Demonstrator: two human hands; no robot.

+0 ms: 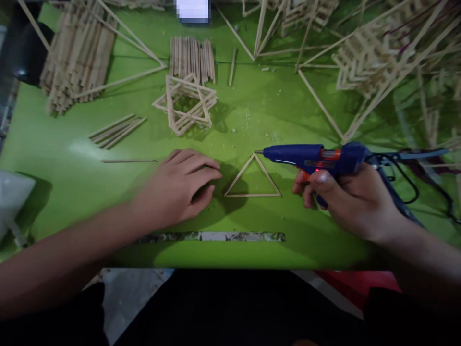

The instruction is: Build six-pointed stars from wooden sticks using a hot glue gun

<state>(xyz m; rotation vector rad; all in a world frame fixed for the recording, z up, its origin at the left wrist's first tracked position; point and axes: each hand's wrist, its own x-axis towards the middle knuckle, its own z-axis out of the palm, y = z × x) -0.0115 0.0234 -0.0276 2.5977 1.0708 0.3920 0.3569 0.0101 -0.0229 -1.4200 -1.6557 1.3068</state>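
Note:
A small triangle of thin wooden sticks [253,195] lies flat on the green table [313,250]. My right hand [345,197] is wrapped round a blue hot glue gun [295,154]. The gun points left, and its metal nozzle is at the triangle's top corner; whether it touches cannot be made out. To the left of the triangle, my left hand [189,185] hovers or rests low over the table, palm down. Its fingers are bent, with the thumb apart from them, and nothing shows in them. A single thin stick [127,161] lies to the left of that hand.
Star-shaped stick frames [187,105] are stacked beyond my left hand, before a row of short sticks [191,60]. A large stick bundle [79,53] lies back left, loose sticks [117,130] nearer. Bigger stick structures [370,57] fill the back right. A stained strip [216,236] lies near the front edge.

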